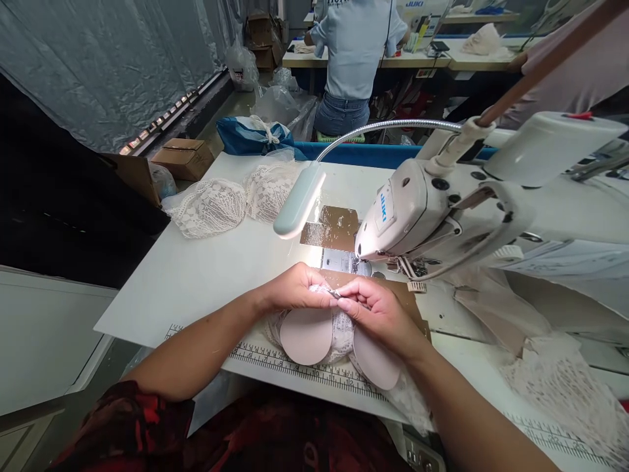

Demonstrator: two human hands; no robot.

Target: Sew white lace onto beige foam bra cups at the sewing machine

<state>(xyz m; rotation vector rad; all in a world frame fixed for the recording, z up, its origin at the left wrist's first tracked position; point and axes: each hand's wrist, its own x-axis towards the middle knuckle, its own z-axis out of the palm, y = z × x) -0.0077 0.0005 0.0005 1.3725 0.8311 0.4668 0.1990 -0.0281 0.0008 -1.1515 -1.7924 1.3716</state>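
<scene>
While the lace piece [343,333] lies by the white table's [196,282] ruler-marked near edge, the left hand [299,288] and right hand [381,311] pinch its top, thumbs against fingers, before the sewing machine [407,203]. Open surface spreads leftward, below two lace cups [211,208]. Farther off sit a tied blue bag [248,136] and cardboard box [181,158], contents hidden.

The wearer's two hands [301,288], two pale pads [306,339], one lamp [297,202], one tied blue bag [242,136]
</scene>
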